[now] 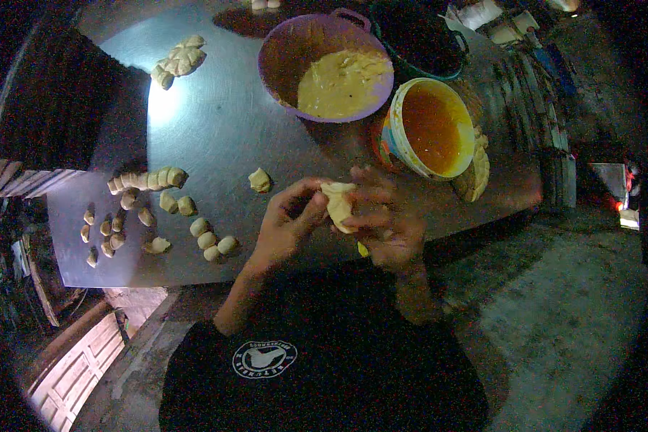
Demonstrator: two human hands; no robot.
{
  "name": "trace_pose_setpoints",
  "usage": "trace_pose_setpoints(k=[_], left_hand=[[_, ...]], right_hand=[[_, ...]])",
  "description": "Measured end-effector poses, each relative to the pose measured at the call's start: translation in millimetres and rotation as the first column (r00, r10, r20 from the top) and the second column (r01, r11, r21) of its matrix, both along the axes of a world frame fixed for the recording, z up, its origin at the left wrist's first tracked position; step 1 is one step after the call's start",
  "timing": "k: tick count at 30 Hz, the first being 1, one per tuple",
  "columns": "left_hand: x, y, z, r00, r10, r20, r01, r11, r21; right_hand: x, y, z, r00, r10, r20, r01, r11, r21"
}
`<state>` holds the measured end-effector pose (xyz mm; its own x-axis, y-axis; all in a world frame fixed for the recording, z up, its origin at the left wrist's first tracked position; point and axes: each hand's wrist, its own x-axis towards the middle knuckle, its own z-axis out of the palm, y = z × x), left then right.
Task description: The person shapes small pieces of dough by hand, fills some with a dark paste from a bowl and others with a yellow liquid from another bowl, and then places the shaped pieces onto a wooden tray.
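Looks like the hand-shaping step, mid-piece; gripping a soft, uneven dough piece from both sides, left hand and right hand closed around it, up near the close edge of the steel table; can't make out any filling inside; plenty left to do, judging by the lone lump just beyond the left hand and the dough balls farther left; next move probably calls for light, even pressure, turning the piece gently to avoid tearing.
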<state>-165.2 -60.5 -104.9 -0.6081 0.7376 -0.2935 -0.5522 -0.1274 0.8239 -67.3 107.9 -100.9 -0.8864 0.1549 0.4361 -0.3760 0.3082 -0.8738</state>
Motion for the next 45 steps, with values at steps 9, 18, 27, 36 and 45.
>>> trace_pose_setpoints(k=[9,18,27,36,45], left_hand=[[47.2,43.8,36.6,0.798,0.249,-0.549,-0.231,0.967,0.104],[107.2,75.6,6.3,0.469,0.426,-0.774,-0.196,0.904,0.379],[115.0,79.1,-30.3,0.781,0.283,-0.557,0.116,0.81,0.575],[69.1,69.8,-29.7,0.815,0.101,-0.57,-0.077,0.995,0.067],[-1.6,39.7,-71.9,0.889,-0.21,-0.407,0.167,0.976,-0.14]], right_hand=[[50.8,-9.6,22.2,0.915,-0.192,0.355,0.347,0.823,-0.449],[108.2,3.4,12.6,0.907,-0.271,0.321,0.413,0.719,-0.559],[99.1,-22.9,60.4,0.968,-0.115,0.224,0.232,0.752,-0.617],[26.2,84.0,36.5,0.847,-0.385,0.366,0.418,0.909,-0.01],[-50.3,197.5,-70.5,0.648,-0.408,0.643,0.12,0.888,0.443]])
